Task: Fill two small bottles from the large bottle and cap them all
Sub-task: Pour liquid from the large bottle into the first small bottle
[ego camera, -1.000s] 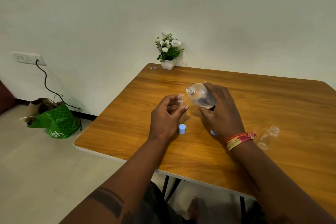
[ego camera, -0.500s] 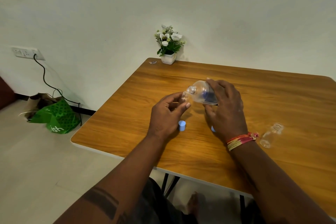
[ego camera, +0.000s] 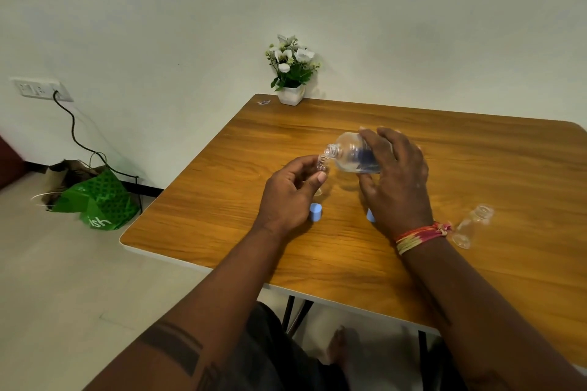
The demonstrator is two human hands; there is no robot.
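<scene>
Right hand (ego camera: 394, 181) tips large bottle (ego camera: 352, 154); left hand (ego camera: 290, 192) pinches small bottle (ego camera: 322, 163).

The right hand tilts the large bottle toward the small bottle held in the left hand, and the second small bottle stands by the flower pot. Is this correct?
Not quite. The head view shows the second small bottle near the right wrist, far from the flower pot. The rest holds: the right hand tilts the large bottle toward the small bottle in the left hand.
</scene>
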